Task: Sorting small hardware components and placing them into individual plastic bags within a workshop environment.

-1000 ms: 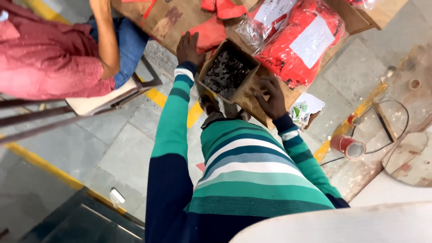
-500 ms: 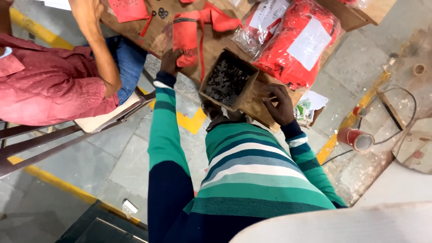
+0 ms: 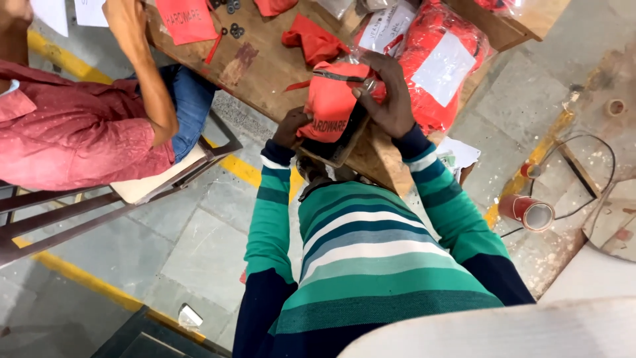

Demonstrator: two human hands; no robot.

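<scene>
Wooden table (image 3: 265,63) — two hands (image 3: 291,126) (image 3: 387,99) (both gripping) hold one orange pouch (image 3: 331,99).

Both hands, left (image 3: 291,127) and right (image 3: 387,93), are raised forward, fingers curled closed.

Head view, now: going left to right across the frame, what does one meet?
Co-worker's pinkish-red shirt → left hand → orange fabric pouch → right hand → clear-wrapped bundle of red fabric with white label → red tape roll on the floor.

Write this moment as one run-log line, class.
left hand: grips pouch bottom | right hand: grips pouch top | pouch: orange, over box | table: wooden | co-worker: seated left
</scene>
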